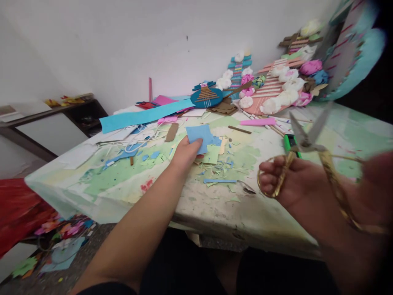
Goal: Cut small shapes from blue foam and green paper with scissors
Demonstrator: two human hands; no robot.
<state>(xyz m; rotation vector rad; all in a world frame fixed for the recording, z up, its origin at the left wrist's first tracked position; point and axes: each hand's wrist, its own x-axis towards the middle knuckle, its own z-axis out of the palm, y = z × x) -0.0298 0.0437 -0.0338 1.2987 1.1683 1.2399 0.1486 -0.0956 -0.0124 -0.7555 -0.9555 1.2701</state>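
Pinched between the thumb and fingers of my left hand (188, 152) is a blue paper square (199, 135), held over the middle of the table. A light green paper piece (213, 154) lies at its lower right. My right hand (302, 186) has its fingers through the gold handles of a pair of scissors (307, 143). The blades are spread apart and point up, away from the blue paper. Blue and green paper scraps (224, 169) are strewn below my left hand, with a thin blue strip (220, 181) near the table's front.
A long turquoise paper strip (147, 116) crosses the back left of the table (172, 200). Paper-craft guitar shapes (206, 97) with crumpled paper flowers (287, 98) lean at the back right. A green box cutter (290, 143) lies behind the scissors. Colourful scraps (66, 246) cover the floor at left.
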